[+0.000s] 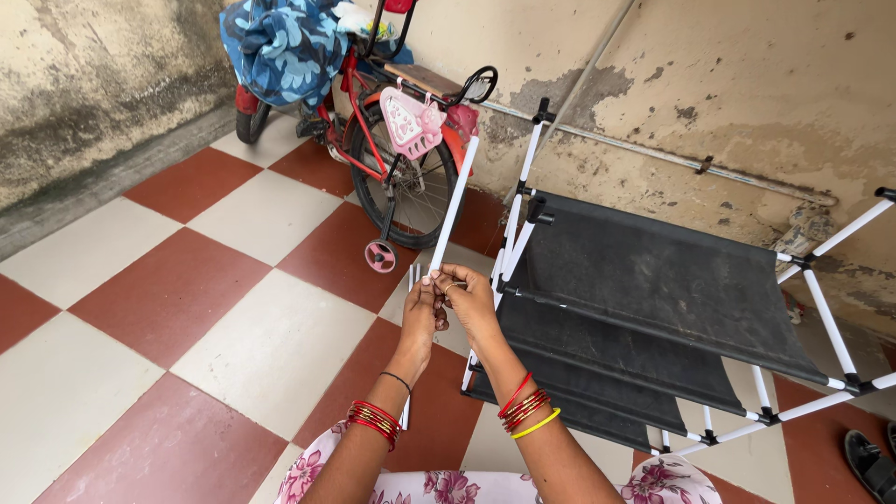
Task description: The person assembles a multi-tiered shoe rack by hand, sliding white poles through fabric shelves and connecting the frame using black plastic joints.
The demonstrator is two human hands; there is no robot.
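My left hand (419, 315) and my right hand (469, 301) meet in the middle of the view, both gripping the lower end of a white tube (455, 202) that slants up to the right. Both wrists wear red bangles; the right also has a yellow one. Just right of my hands stands a rack of white tubes with black joints (827, 319) carrying black fabric shelves (653, 266). Its near upright (514, 245) is close to my right hand. Another thin white tube (412, 277) shows below my left hand.
A red child's bicycle (399, 154) with a training wheel and a blue patterned cloth (282, 47) draped on it leans at the back. Stained walls close the corner. The floor is red and white tiles (224, 280). A dark sandal (870, 461) lies at the lower right.
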